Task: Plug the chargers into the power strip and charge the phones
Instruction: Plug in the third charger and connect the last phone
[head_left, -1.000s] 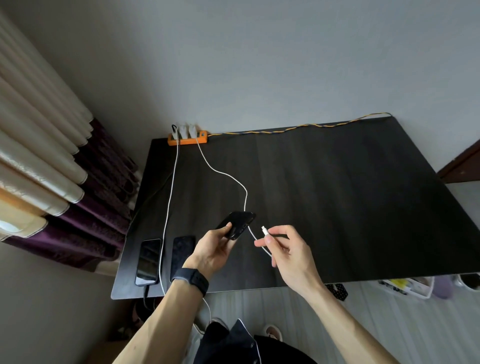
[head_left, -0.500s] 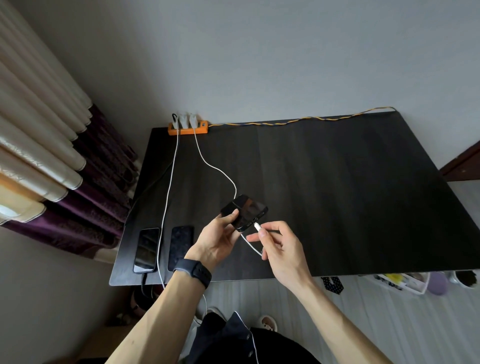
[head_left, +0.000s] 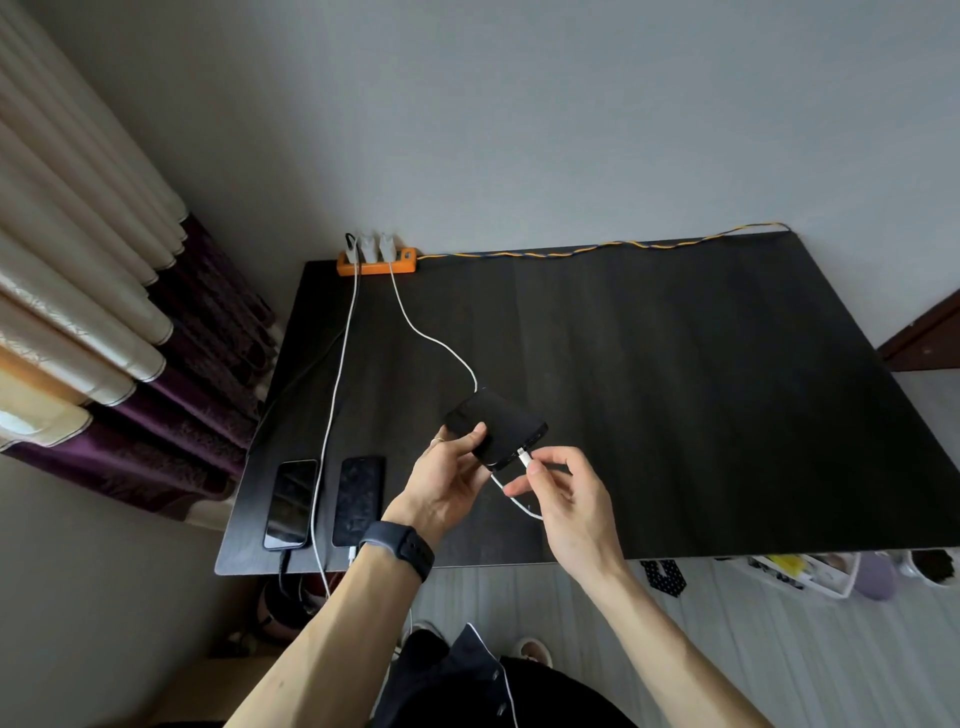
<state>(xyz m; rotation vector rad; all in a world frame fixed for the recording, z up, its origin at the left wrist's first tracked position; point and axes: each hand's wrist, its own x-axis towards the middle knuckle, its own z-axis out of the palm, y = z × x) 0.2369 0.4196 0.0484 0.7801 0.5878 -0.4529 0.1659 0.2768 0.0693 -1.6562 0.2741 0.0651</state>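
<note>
Orange plastic power strip (head_left: 376, 266) at the dark table's (head_left: 675, 389) far left corner holds three white chargers (head_left: 367, 247); two flat black phones (head_left: 291, 503) lie cabled near its left edge. Left hand (head_left: 444, 486) grips the third black phone (head_left: 498, 423), right hand (head_left: 566, 499) pinches the white plug (head_left: 524, 460) at its port: likely the last step.

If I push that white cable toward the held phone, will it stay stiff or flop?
Probably floppy: the thin white charging cable curves loosely across the dark table and loops below the right hand. Only its short white plug, at the edge of the black rectangular phone, looks rigid, so a grip there likely steers best.
</note>
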